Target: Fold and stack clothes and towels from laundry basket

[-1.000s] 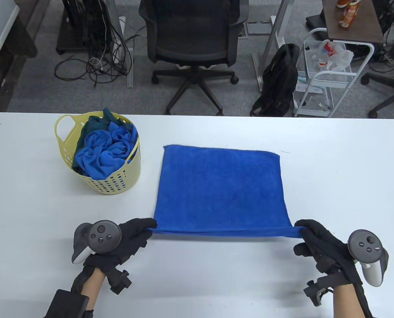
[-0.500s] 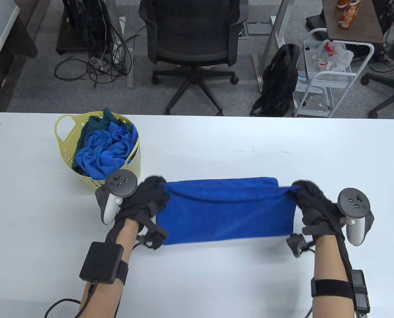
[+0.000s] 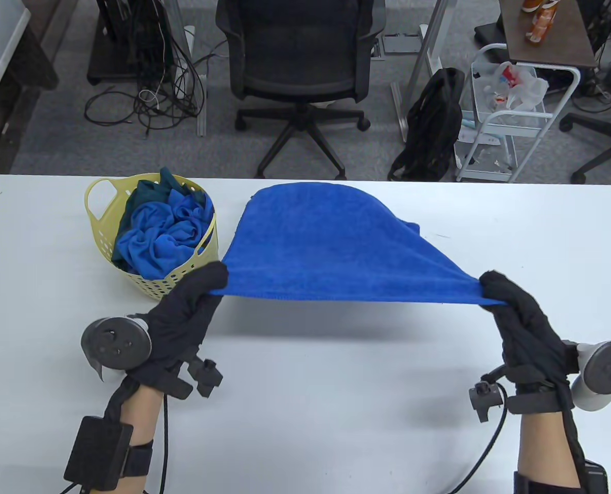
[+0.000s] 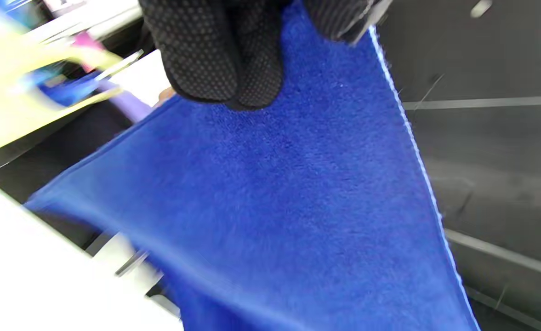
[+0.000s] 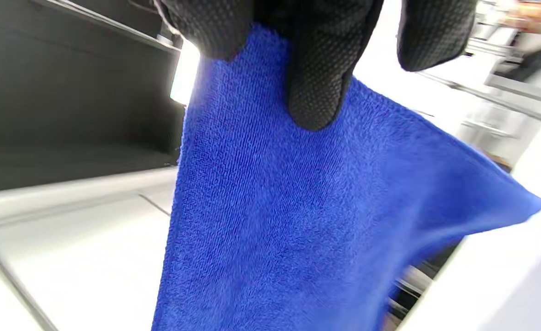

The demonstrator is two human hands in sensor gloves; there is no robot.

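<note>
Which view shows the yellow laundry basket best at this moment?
The table view: the basket shows whole, standing on the table and filled with blue cloth. The left wrist view catches only a blurred yellow smear of it. The right wrist view shows none.

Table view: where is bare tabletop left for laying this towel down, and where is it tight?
Bare table lies between the left hand and right hand, below the lifted blue towel, and across the right side past the towel. It is tight on the left, where the yellow laundry basket stands close beside the towel and left hand.
</note>
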